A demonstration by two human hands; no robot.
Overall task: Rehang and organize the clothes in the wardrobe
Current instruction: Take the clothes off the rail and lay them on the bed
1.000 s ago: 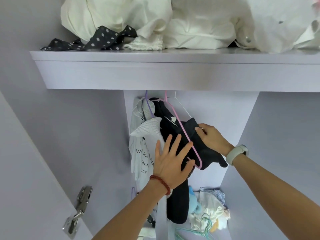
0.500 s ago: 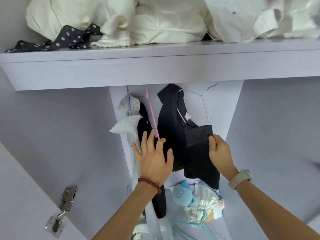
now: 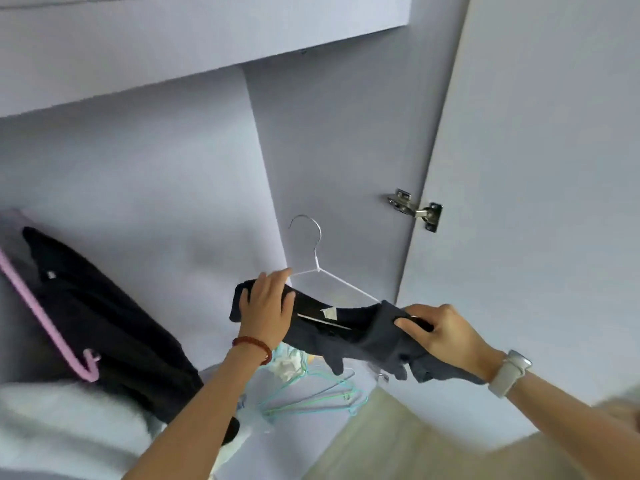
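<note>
A dark navy garment (image 3: 349, 332) lies draped on a white wire hanger (image 3: 320, 271), held out in front of the wardrobe's right side panel. My left hand (image 3: 266, 306) grips the garment's left end over the hanger arm. My right hand (image 3: 440, 332) pinches the right end of the garment. The hanger's hook points up and is free of any rail. At the left hangs a black garment (image 3: 104, 320) on a pink hanger (image 3: 45, 320), with a white garment (image 3: 62, 424) below it.
Several loose teal and grey wire hangers (image 3: 311, 396) and a crumpled cloth (image 3: 285, 362) lie on the wardrobe floor. The open door (image 3: 536, 202) with a metal hinge (image 3: 415, 209) stands at right. A shelf (image 3: 173, 46) runs overhead.
The dark garment on its white hanger has come off the rail and moved right and down. My left hand left the hanging clothes and now grips it. The view swung right.
</note>
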